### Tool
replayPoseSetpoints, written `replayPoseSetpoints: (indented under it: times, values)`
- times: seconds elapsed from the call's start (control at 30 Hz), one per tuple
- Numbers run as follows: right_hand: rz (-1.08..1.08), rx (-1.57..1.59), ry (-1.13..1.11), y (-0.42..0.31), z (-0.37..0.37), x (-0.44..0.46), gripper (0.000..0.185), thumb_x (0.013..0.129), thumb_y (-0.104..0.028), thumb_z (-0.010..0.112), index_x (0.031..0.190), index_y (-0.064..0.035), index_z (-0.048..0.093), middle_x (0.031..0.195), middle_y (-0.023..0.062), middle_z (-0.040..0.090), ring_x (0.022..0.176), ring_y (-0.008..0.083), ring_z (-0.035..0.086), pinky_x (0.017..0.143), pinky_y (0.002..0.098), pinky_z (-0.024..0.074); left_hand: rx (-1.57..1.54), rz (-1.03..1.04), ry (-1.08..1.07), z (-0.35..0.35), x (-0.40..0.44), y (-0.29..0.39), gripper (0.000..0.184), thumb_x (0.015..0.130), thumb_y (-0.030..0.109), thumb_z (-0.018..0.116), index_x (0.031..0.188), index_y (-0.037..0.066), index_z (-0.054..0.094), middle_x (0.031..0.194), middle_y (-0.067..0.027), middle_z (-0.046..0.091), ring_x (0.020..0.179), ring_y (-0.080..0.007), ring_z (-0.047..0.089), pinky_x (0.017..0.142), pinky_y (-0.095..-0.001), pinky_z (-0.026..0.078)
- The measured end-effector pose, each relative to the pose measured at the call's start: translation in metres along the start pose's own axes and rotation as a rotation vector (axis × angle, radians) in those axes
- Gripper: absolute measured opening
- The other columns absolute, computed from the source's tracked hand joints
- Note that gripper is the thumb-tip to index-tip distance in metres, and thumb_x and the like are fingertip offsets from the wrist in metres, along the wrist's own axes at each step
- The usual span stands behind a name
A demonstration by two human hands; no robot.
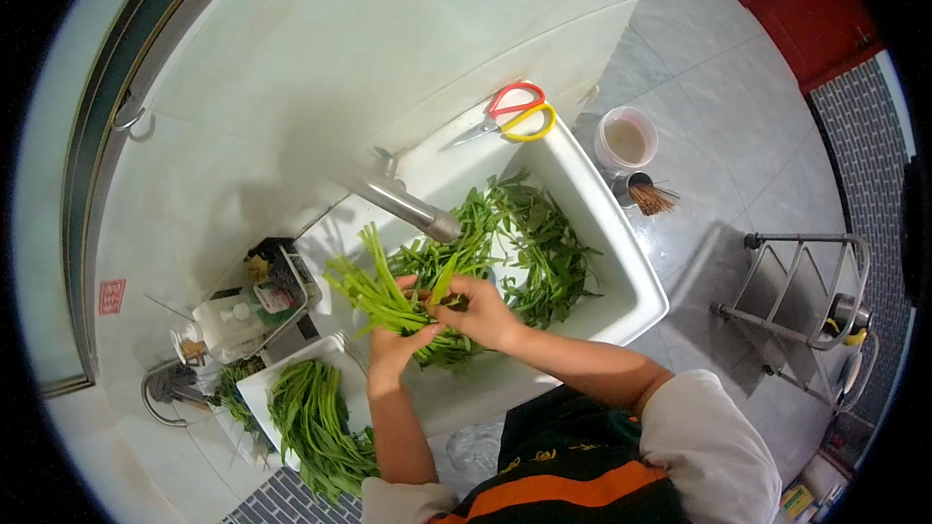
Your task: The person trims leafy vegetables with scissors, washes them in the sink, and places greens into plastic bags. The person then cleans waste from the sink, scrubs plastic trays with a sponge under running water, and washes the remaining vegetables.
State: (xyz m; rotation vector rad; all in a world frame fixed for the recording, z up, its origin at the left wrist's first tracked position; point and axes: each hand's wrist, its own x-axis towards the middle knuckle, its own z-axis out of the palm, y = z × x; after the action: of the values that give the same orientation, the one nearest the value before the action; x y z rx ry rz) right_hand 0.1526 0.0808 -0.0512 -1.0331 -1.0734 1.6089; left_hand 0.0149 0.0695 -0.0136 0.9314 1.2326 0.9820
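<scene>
A bunch of water spinach, with pale green stems pointing up and left, is gripped in my left hand above the near left part of the white sink. My right hand is closed at the bunch's right side, fingers pinching a green and brownish leafy bit. More loose leafy greens lie in the sink under and beyond my hands. A second pile of water spinach rests in a white basin left of my forearm.
A metal faucet reaches over the sink. Red-and-yellow-handled scissors lie on its back rim. On the floor at right stand a bucket, a container of sticks and a metal rack. Bottles stand at left.
</scene>
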Motion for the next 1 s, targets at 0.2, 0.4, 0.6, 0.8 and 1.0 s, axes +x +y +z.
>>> replayPoseSetpoints:
  times: [0.2, 0.4, 0.6, 0.8, 1.0]
  values:
    - [0.401, 0.418, -0.010, -0.022, -0.018, 0.025, 0.008, 0.068, 0.001, 0.058, 0.075, -0.0007, 0.055, 0.068, 0.0046, 0.054, 0.054, 0.0100, 0.051, 0.051, 0.0216, 0.0428, 0.133, -0.269, -0.115, -0.021, -0.003, -0.011, 0.041, 0.063, -0.001, 0.061, 0.102, -0.001, 0.049, 0.078, -0.0053, 0.055, 0.068, -0.0127, 0.054, 0.058, -0.0242, 0.046]
    - [0.233, 0.564, 0.287, -0.054, -0.072, 0.055, 0.011, 0.070, -0.003, 0.059, 0.068, -0.0035, 0.048, 0.068, 0.0049, 0.053, 0.055, 0.0108, 0.050, 0.051, 0.0205, 0.0419, 0.100, -0.244, -0.112, -0.035, -0.005, -0.028, 0.030, 0.065, 0.002, 0.060, 0.094, -0.002, 0.052, 0.070, -0.0064, 0.056, 0.060, -0.0127, 0.053, 0.051, -0.0244, 0.043]
    - [0.346, 0.466, 0.145, 0.001, -0.103, 0.055, 0.006, 0.073, -0.005, 0.058, 0.075, -0.0021, 0.052, 0.083, 0.0079, 0.056, 0.058, 0.0117, 0.052, 0.059, 0.0213, 0.0458, -0.191, -0.110, 0.092, -0.060, -0.012, -0.048, 0.022, 0.069, 0.005, 0.056, 0.090, 0.002, 0.051, 0.071, -0.0089, 0.055, 0.062, -0.0220, 0.054, 0.066, -0.0399, 0.045]
    - [0.465, -1.323, -0.277, 0.062, -0.110, 0.020, 0.031, 0.073, -0.019, 0.055, 0.100, -0.0078, 0.049, 0.099, 0.0141, 0.052, 0.091, 0.0293, 0.052, 0.075, 0.0367, 0.0431, -0.923, 0.076, 0.125, -0.066, -0.014, -0.031, 0.025, 0.073, 0.003, 0.050, 0.095, 0.010, 0.041, 0.076, -0.0042, 0.046, 0.072, -0.0185, 0.051, 0.079, -0.0484, 0.041]
    - [0.094, -0.969, -0.078, 0.035, -0.107, 0.022, 0.034, 0.063, -0.001, 0.052, 0.096, -0.0064, 0.047, 0.113, 0.0109, 0.042, 0.096, 0.0284, 0.046, 0.075, 0.0385, 0.0407, -1.056, 0.256, -0.251, -0.067, -0.005, -0.017, 0.016, 0.074, -0.003, 0.040, 0.086, 0.007, 0.038, 0.073, -0.0066, 0.046, 0.062, -0.0155, 0.050, 0.061, -0.0327, 0.039]
